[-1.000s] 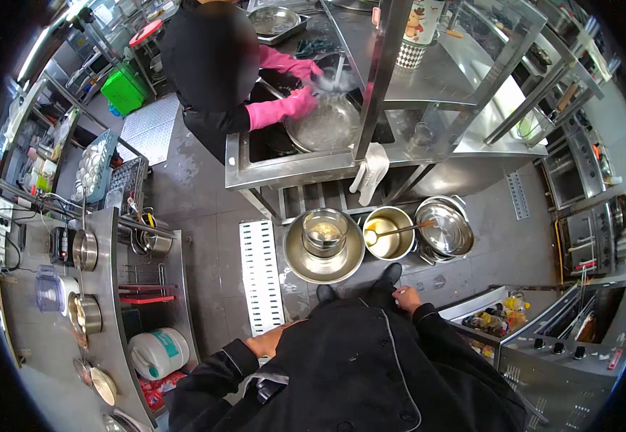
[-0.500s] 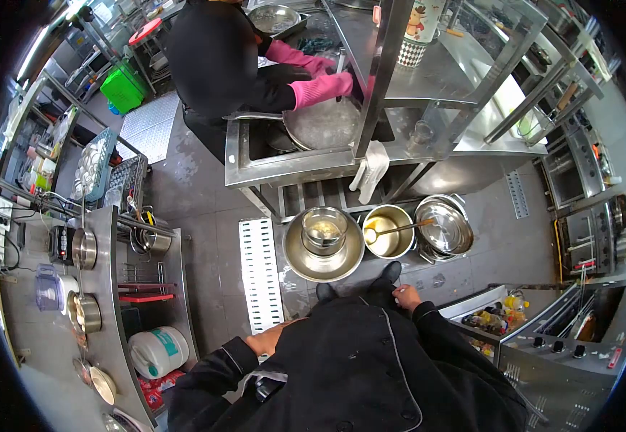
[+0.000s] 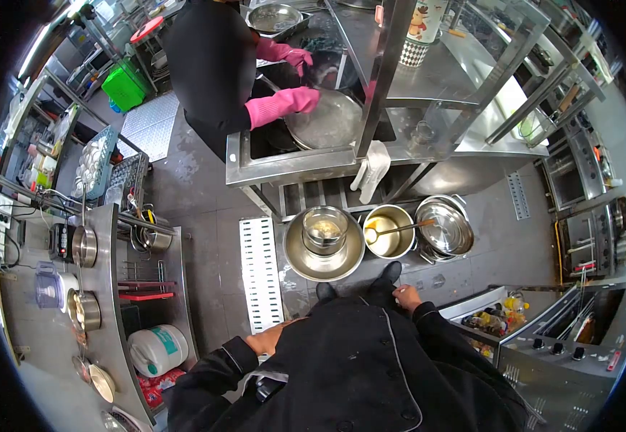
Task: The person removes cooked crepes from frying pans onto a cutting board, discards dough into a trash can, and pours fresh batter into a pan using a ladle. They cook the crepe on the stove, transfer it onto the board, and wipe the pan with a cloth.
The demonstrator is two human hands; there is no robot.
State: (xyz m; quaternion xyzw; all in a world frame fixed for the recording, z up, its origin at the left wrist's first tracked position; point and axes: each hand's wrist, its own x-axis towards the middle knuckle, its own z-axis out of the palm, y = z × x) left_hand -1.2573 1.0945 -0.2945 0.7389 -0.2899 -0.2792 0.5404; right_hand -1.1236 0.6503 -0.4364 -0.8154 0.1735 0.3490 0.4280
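My left hand rests at the left front of my black jacket, its fingers hidden against the cloth. On the other side, my right hand hangs beside my body with curled fingers; a small pale thing seems to show at the fingertips, too small to name. On the floor ahead of my shoes stand a wide metal basin with a smaller pot inside it, a pot with a ladle, and a shiny metal bowl.
Across from me a person in pink gloves works over a large pan in a steel sink. A floor drain lies at front left. Shelving stands left, a steel cooking unit right.
The other person's gloved hands moved back from the far side of the sink, and now sit apart over the large pan's left side. My own hands have barely moved.
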